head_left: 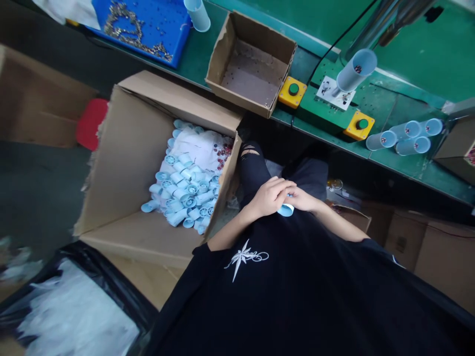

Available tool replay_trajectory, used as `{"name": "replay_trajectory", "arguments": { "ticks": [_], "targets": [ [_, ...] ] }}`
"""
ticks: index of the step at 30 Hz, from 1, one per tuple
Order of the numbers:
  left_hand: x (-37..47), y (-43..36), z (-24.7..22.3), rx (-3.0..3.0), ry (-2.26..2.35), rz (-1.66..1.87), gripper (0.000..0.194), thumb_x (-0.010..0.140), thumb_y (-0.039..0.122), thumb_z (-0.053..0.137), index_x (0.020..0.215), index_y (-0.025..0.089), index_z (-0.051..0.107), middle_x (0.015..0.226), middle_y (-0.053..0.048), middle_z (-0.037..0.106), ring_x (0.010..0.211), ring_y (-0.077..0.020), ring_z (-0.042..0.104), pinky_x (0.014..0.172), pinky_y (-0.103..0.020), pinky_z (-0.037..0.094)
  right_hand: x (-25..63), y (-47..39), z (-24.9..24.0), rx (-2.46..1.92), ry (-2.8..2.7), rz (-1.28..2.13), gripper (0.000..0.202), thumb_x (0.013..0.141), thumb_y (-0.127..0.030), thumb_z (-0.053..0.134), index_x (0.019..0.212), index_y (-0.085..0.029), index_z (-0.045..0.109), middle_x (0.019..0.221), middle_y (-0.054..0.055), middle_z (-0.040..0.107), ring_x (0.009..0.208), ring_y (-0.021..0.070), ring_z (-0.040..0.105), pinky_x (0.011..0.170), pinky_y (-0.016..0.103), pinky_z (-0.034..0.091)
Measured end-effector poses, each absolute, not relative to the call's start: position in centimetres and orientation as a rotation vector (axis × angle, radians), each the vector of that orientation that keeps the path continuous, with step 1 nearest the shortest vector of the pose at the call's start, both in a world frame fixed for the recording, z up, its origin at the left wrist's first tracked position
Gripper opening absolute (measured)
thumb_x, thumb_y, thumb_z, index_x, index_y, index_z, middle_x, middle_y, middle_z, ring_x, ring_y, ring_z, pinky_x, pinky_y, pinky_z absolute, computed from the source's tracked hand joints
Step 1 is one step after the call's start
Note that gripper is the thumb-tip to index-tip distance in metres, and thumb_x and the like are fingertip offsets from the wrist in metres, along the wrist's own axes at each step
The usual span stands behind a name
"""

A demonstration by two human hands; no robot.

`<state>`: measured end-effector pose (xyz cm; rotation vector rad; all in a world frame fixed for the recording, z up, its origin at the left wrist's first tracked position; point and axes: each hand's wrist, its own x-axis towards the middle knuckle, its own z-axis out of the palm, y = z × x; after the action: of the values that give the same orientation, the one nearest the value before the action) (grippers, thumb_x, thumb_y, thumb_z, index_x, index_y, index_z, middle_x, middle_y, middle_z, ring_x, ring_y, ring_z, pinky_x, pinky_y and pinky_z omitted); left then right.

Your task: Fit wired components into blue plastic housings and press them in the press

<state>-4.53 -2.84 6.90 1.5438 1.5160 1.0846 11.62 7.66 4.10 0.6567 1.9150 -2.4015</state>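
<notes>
My left hand (272, 196) and my right hand (301, 199) meet over my lap, fingers closed around a light-blue plastic cup (285, 210). The left fingers overlap the right ones and hide most of the cup; its open rim faces my black shirt. To the left, a large open cardboard box (122, 163) holds several light-blue cups (181, 190) and a white bag (196, 148) with small reddish parts beside it.
On the green bench (393, 148) are a blue tray (178, 39) of metal parts, a small carton (245, 101), yellow button boxes (293, 92), a fixture (336, 93) bearing a blue cup, and several cups (413, 146) at right. A black-lined bag (77, 311) lies lower left.
</notes>
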Motion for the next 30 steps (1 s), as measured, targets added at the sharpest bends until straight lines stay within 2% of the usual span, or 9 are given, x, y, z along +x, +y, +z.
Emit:
{"name": "replay_trajectory", "arguments": {
  "ticks": [4, 6, 9, 11, 16, 23, 27, 30],
  "targets": [
    [-4.2, -2.7, 5.7, 1.363, 1.538, 1.205, 0.050, 0.107, 0.042, 0.055, 0.152, 0.020, 0.056, 0.140, -0.017, 0.061, 0.113, -0.0232, 0.067, 0.100, -0.040, 0.060, 11.8, 7.3, 4.1, 0.755, 1.765, -2.539, 0.038, 0.084, -0.052, 0.084, 0.078, -0.015, 0.077, 0.070, -0.001, 0.067, 0.061, 0.0100, 0.054, 0.061, 0.023, 0.045],
    [-4.1, -2.7, 4.8, 1.264, 1.488, 1.208, 0.053, 0.108, 0.046, 0.055, 0.155, 0.022, 0.053, 0.146, -0.016, 0.060, 0.117, -0.0228, 0.068, 0.104, -0.039, 0.058, 11.9, 7.4, 4.2, 0.883, 1.671, -2.635, 0.038, 0.086, -0.053, 0.082, 0.081, -0.015, 0.079, 0.072, 0.000, 0.069, 0.061, 0.0098, 0.055, 0.060, 0.023, 0.045],
    [-4.1, -2.4, 3.6, 1.126, 1.436, 1.204, 0.044, 0.110, 0.048, 0.048, 0.138, 0.020, 0.068, 0.134, -0.014, 0.071, 0.121, -0.0244, 0.069, 0.111, -0.041, 0.055, 11.9, 7.7, 4.2, 0.980, 1.599, -2.694, 0.041, 0.087, -0.057, 0.081, 0.082, -0.016, 0.080, 0.075, 0.002, 0.073, 0.063, 0.0117, 0.061, 0.061, 0.023, 0.048],
    [-4.4, -2.3, 3.0, 1.056, 1.440, 1.203, 0.043, 0.110, 0.050, 0.048, 0.123, 0.018, 0.074, 0.126, -0.014, 0.075, 0.119, -0.0250, 0.071, 0.110, -0.041, 0.055, 11.9, 7.9, 4.3, 0.996, 1.529, -2.721, 0.041, 0.084, -0.056, 0.084, 0.079, -0.016, 0.080, 0.076, 0.005, 0.075, 0.066, 0.0136, 0.066, 0.064, 0.024, 0.051],
    [-6.9, -2.6, 3.6, 1.057, 1.369, 0.970, 0.037, 0.103, 0.049, 0.062, 0.116, 0.018, 0.076, 0.107, -0.009, 0.080, 0.098, -0.0219, 0.074, 0.092, -0.035, 0.058, 11.9, 8.3, 5.0, 0.984, 1.314, -2.839, 0.041, 0.078, -0.055, 0.089, 0.074, -0.016, 0.077, 0.074, 0.006, 0.075, 0.069, 0.0163, 0.069, 0.068, 0.027, 0.055],
    [-11.2, -3.3, 6.2, 1.169, 1.310, 0.839, 0.040, 0.102, 0.052, 0.059, 0.085, 0.018, 0.072, 0.088, -0.005, 0.073, 0.084, -0.0184, 0.067, 0.083, -0.031, 0.054, 12.2, 9.4, 6.3, 0.864, 1.317, -2.936, 0.038, 0.078, -0.050, 0.087, 0.066, -0.017, 0.071, 0.068, 0.005, 0.070, 0.067, 0.0184, 0.065, 0.071, 0.033, 0.054],
    [-11.8, -3.4, 6.4, 1.142, 1.374, 0.967, 0.039, 0.101, 0.052, 0.059, 0.082, 0.018, 0.066, 0.088, -0.004, 0.065, 0.081, -0.0163, 0.062, 0.082, -0.031, 0.053, 12.1, 9.9, 6.2, 0.949, 1.411, -2.943, 0.037, 0.077, -0.051, 0.087, 0.067, -0.019, 0.072, 0.068, 0.004, 0.068, 0.068, 0.0194, 0.063, 0.070, 0.034, 0.053],
    [-11.1, -3.2, 6.1, 1.084, 1.432, 1.000, 0.036, 0.101, 0.051, 0.058, 0.087, 0.019, 0.065, 0.089, -0.004, 0.065, 0.082, -0.0168, 0.063, 0.084, -0.032, 0.054, 12.7, 10.6, 6.4, 0.959, 1.550, -2.937, 0.035, 0.078, -0.049, 0.087, 0.068, -0.019, 0.074, 0.068, 0.004, 0.068, 0.070, 0.0198, 0.064, 0.071, 0.034, 0.051]
  ]
}}
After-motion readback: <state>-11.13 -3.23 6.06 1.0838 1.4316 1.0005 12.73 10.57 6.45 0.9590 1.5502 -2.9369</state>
